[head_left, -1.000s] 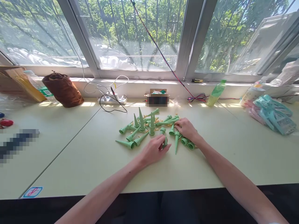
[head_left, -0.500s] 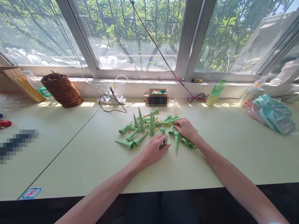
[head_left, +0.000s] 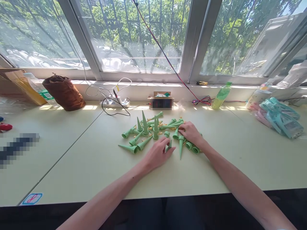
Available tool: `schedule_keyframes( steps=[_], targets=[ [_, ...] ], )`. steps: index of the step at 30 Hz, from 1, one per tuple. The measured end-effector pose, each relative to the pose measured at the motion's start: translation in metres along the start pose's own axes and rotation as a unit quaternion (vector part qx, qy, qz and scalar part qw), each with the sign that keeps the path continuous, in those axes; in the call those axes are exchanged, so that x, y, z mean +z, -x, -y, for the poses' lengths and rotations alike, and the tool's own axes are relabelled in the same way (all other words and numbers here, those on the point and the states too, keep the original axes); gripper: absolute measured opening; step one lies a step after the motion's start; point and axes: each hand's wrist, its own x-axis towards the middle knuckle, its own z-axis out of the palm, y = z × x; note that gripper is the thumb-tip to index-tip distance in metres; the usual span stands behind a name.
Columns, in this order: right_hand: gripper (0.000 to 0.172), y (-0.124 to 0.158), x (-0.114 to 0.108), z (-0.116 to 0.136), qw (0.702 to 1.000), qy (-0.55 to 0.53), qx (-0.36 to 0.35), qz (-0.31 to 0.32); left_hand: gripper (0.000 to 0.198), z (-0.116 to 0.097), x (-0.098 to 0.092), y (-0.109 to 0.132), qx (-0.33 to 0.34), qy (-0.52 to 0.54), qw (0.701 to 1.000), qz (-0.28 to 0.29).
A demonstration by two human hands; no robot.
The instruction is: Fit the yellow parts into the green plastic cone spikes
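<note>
"Green plastic stood by the left hand (head_left: 157, 154), didn't it?"

"Yes — one green spike (head_left: 170, 144) rose between its thumb and fingers, on the side towards the right hand (head_left: 192, 133)."

"Was it gripped?"

"I couldn't tell. Thumb and fingers curved about it, spread a little, but contact didn't show clearly."

"Which way did it run?"

"Its long axis was near upright, tip up. The left hand was plainly the nearer; the right one lay off to the side and farther across the table (head_left: 96, 166)."

"And that right hand?"

"Its fingertips were bunched low among the other pieces — closed on something or not, I couldn't tell. Just left of them, a flat spike (head_left: 181, 148) pointed its tip towards the near edge."

"What lay past the hands?"

"Several upright spikes (head_left: 145, 126), left of the right hand, with yellowish bits (head_left: 160, 133) scattered about them."

"Farther still?"

"A power strip (head_left: 112, 103) at the back, a green bottle (head_left: 221, 96) to the right, and behind both, the window (head_left: 155, 32)."
</note>
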Motion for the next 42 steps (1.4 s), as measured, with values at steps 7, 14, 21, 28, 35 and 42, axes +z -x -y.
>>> schedule_keyframes(
  steps=[7, 14, 21, 28, 35, 42],
  targets=[
    [0.015, 0.0, 0.001, 0.002, 1.0, -0.025, -0.016, -0.007, 0.014, 0.001, 0.0, -0.001, 0.0, 0.006, 1.0, -0.003],
    [0.013, 0.001, -0.003, 0.007, 0.999, -0.037, -0.02, -0.001, 0.017, 0.0, -0.001, -0.001, -0.001, 0.004, 1.0, 0.006],
    [0.008, 0.002, -0.005, 0.009, 1.0, -0.019, -0.014, -0.01, 0.016, 0.0, -0.001, -0.001, 0.003, 0.0, 1.0, 0.013],
    [0.008, 0.002, -0.009, 0.011, 1.0, 0.012, 0.001, 0.02, 0.018, 0.0, -0.002, -0.001, -0.006, -0.01, 1.0, 0.025],
    [0.009, 0.001, -0.007, 0.011, 1.0, 0.003, -0.004, 0.005, 0.012, 0.0, -0.003, 0.001, -0.003, -0.003, 0.999, 0.054],
    [0.008, 0.003, -0.013, 0.019, 0.982, -0.106, -0.052, -0.148, 0.007, -0.003, -0.006, -0.001, 0.004, 0.041, 0.996, 0.08]
  ],
)
